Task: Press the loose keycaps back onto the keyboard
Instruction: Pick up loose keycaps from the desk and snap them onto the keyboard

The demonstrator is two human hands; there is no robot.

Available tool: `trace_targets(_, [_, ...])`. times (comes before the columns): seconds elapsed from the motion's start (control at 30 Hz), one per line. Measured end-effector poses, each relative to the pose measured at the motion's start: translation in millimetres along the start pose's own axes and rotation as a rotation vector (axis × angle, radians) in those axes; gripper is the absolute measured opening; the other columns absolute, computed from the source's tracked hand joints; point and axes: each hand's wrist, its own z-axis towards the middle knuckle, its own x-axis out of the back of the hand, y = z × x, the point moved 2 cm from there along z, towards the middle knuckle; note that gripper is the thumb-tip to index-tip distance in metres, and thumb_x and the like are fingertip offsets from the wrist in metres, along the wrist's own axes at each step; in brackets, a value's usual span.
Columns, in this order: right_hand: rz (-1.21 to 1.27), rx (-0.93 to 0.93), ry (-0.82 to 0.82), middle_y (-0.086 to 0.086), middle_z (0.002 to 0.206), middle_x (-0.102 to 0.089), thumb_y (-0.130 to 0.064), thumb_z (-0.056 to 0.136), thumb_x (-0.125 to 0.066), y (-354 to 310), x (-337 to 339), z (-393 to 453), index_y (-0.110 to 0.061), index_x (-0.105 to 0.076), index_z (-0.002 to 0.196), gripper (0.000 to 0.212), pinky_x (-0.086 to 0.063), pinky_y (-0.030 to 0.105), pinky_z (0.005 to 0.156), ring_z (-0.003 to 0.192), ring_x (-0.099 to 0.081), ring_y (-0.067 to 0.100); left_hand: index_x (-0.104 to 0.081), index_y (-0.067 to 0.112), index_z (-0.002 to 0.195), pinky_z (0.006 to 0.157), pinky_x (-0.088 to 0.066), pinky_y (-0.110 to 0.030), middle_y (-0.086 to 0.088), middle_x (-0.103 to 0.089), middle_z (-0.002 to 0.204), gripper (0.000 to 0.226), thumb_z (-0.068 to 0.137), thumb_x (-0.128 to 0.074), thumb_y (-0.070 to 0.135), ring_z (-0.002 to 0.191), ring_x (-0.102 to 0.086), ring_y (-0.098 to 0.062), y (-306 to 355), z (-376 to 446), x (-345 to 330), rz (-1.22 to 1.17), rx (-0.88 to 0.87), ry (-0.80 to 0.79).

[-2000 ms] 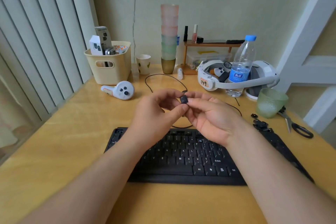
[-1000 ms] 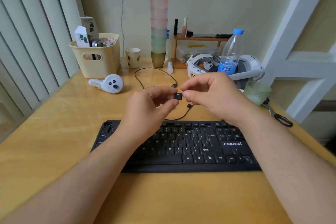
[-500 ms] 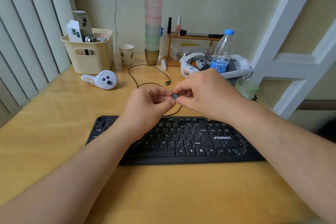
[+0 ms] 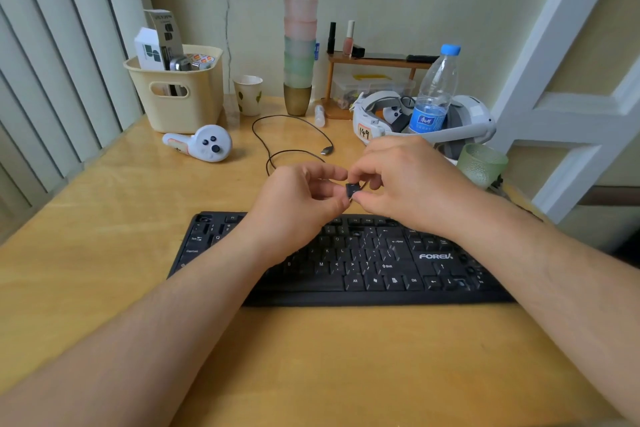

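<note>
Above the keyboard, both hands pinch a tilted keycap.

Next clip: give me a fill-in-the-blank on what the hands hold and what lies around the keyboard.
1. Both the left hand and right hand pinch a small black ____.
2. The black keyboard lies on a ____ table.
3. The clear plastic water bottle has a ____ cap.

Missing: keycap; wooden; blue

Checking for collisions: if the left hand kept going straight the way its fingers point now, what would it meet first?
The left hand points rightward at the keycap it pinches; just past that it would meet the right hand, which pinches the same keycap above the keyboard. Depth looks shared, not certain.
</note>
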Motion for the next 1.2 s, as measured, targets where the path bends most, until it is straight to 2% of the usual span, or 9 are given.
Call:
trace_targets(0.13, [-0.006,0.027,-0.004,-0.012,0.088,-0.066,-0.028,0.084,-0.078,1,-1,-2,-0.029,-0.077,0.094,0.01,-0.056,0.04,0.077,0.078,-0.059,0.009,-0.072,0.023,0.118,0.069,-0.05,-0.016,0.004,-0.078,0.088,0.029,0.092,-0.078,0.012,0.072,-0.068,-0.001,0,0,-1,0.006,-0.018,-0.021])
trace_targets(0.27, [-0.034,0.009,-0.043,-0.013,0.085,-0.066,-0.028,0.084,-0.077,3,-2,-3,-0.03,-0.078,0.095,0.011,-0.055,0.039,0.079,0.08,-0.059,0.009,-0.07,0.027,0.118,0.085,-0.059,-0.027,0.009,-0.079,0.09,0.03,0.092,-0.077,0.013,0.084,-0.073,-0.002,-1,0,0,0.077,-0.042,-0.035])
trace_targets(0.43, [0.085,-0.204,-0.201,-0.019,0.082,-0.069,-0.034,0.082,-0.081,23,0,0,-0.036,-0.077,0.095,0.014,-0.05,0.023,0.07,0.078,-0.062,-0.001,-0.071,0.038,0.119,0.076,-0.042,-0.002,0.023,-0.073,0.094,0.029,0.095,-0.067,0.022,0.091,-0.064,0.009,1,1,7,0.469,-0.113,0.033])
trace_targets(0.57, [0.196,-0.263,-0.403,-0.011,0.085,-0.07,-0.039,0.08,-0.085,30,-16,2,-0.035,-0.077,0.091,0.014,-0.043,0.022,0.062,0.067,-0.056,0.002,-0.071,0.041,0.116,0.074,-0.037,-0.004,0.023,-0.07,0.095,0.026,0.095,-0.067,0.027,0.092,-0.061,0.004,-2,1,5,0.552,-0.112,-0.018])
trace_targets(0.73, [0.247,-0.255,-0.487,-0.008,0.084,-0.07,-0.04,0.078,-0.087,28,-26,4,-0.034,-0.079,0.086,0.013,-0.04,0.02,0.06,0.059,-0.053,-0.003,-0.07,0.043,0.114,0.076,-0.04,-0.016,0.023,-0.069,0.094,0.024,0.095,-0.065,0.028,0.094,-0.059,0.001,-6,3,5,0.574,-0.106,-0.041])
trace_targets(0.87, [0.211,-0.26,-0.525,-0.015,0.081,-0.071,-0.038,0.079,-0.087,25,-27,4,-0.034,-0.079,0.086,0.011,-0.04,0.019,0.061,0.065,-0.058,-0.008,-0.073,0.042,0.111,0.072,-0.037,-0.008,0.022,-0.069,0.095,0.024,0.094,-0.066,0.027,0.093,-0.057,0.001,-6,2,3,0.587,-0.12,-0.053])
trace_targets(0.97, [0.174,-0.279,-0.526,-0.015,0.079,-0.071,-0.036,0.079,-0.087,23,-26,6,-0.032,-0.08,0.084,0.01,-0.044,0.022,0.064,0.069,-0.061,-0.002,-0.075,0.044,0.102,0.079,-0.044,-0.02,0.022,-0.068,0.1,0.026,0.092,-0.065,0.023,0.099,-0.058,-0.003,-5,1,2,0.594,-0.124,-0.093])
trace_targets(1.07, [0.15,-0.305,-0.523,-0.014,0.078,-0.073,-0.031,0.079,-0.088,20,-27,9,-0.029,-0.079,0.081,0.009,-0.054,0.028,0.071,0.076,-0.066,0.005,-0.077,0.051,0.098,0.101,-0.047,-0.035,0.018,-0.068,0.107,0.034,0.088,-0.064,0.021,0.113,-0.056,-0.014,-6,0,0,0.64,-0.185,-0.169])
trace_targets(1.2, [0.101,-0.309,-0.519,-0.016,0.081,-0.07,-0.028,0.084,-0.085,16,-26,10,-0.03,-0.08,0.087,0.007,-0.045,0.023,0.064,0.076,-0.061,0.001,-0.075,0.055,0.104,0.109,-0.042,-0.045,0.012,-0.066,0.11,0.037,0.087,-0.06,0.026,0.119,-0.051,-0.021,-7,0,-2,0.722,-0.208,-0.21])
